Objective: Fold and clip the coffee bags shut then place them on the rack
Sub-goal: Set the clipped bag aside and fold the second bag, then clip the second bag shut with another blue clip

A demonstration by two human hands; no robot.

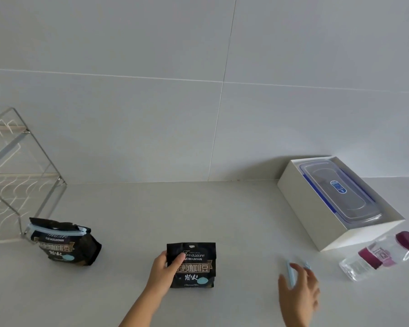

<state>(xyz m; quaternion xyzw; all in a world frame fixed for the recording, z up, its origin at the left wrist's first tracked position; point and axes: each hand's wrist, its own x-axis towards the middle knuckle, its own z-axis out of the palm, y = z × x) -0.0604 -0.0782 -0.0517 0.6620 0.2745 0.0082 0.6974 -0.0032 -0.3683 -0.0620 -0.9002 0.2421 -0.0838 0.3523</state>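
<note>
Fingers of the left hand (163,267) clamp the left edge of the centre bag (191,265), thumb on its front face, keeping it upright on the counter (198,208). Right hand (299,287) is spread, fingers apart, over a light-blue clip (290,273) lying on the counter to the right of the bag; motion blur hides whether any finger touches the clip, but nothing is closed on it. A second blue piece (306,264) shows just beyond the fingertips; cannot tell if it is another clip. Centre bag: top edge looks flat and folded down, no clip on it. Second bag (65,243) sits at far left, top rolled over and held by a blue clip (57,230); it stands on the counter just beside the foot of the wire rack (24,175), not on it. Rack shelves appear bare. Judged progress: one bag folded and clipped, not yet racked; centre bag folded, clip pending; both placements remain. White box (300,197) with a lidded container (340,192) and a lying bottle (383,254) at right play no part.
</note>
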